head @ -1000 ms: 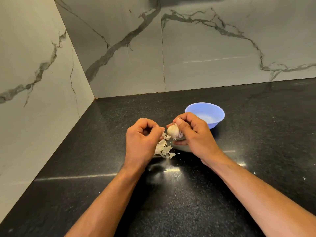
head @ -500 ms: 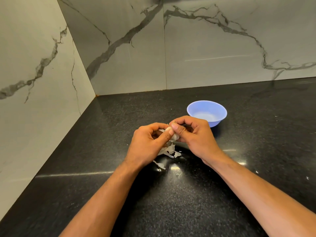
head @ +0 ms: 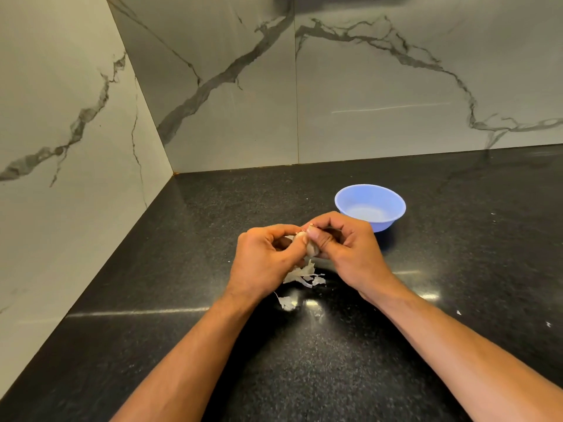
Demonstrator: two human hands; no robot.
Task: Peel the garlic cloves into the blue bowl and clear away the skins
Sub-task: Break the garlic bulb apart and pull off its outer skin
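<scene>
Both hands meet just above the black speckled stone countertop, near its middle. Left hand has fingers curled, thumb pressed along the pale papery garlic bulb, gripping it from the left. Right hand pinches the same bulb from the right, thumb tip on its top, index finger arched over. Bulb is mostly hidden between the two hands; only a small off-white patch shows. Cannot tell how many cloves it has.

Under the hands, a loose pile of thin whitish garlic skins lies on the counter. One separate skin flake sits nearer the person, beside the left wrist. A few tiny white specks lie on the counter at right, well apart from the pile.

Small round light-blue plastic bowl stands upright on the counter behind the right hand, near it but not touching. No clove visible inside it.

Grey-veined marble wall tiles form the corner behind and to the left.
</scene>
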